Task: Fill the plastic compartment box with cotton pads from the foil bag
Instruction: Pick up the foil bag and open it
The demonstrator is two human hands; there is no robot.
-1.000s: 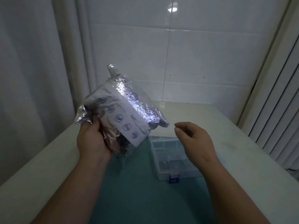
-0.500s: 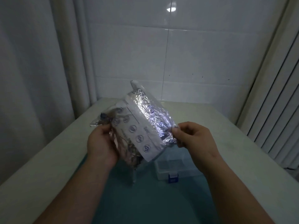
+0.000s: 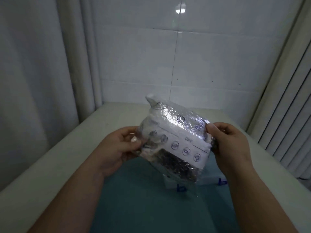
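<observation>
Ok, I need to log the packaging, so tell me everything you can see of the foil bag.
The foil bag is crinkled silver, with a white label band printed "Date" and a row of round blue symbols; its lower part looks darker. It is held tilted, one corner pointing up, over the plastic compartment box. The left hand pinches its left edge, the right hand its right edge. Whether it is opened cannot be told.

- foil bag point(image 3: 175, 130): silver, crinkle glints; white label band point(image 3: 186, 145), row of dark-blue circle icons
- compartment box point(image 3: 170, 182): clear, blue latches point(image 3: 181, 189)
- mat point(image 3: 151, 202): teal
- table point(image 3: 50, 169): off-white
- wall tiles point(image 3: 210, 56): glossy white
</observation>
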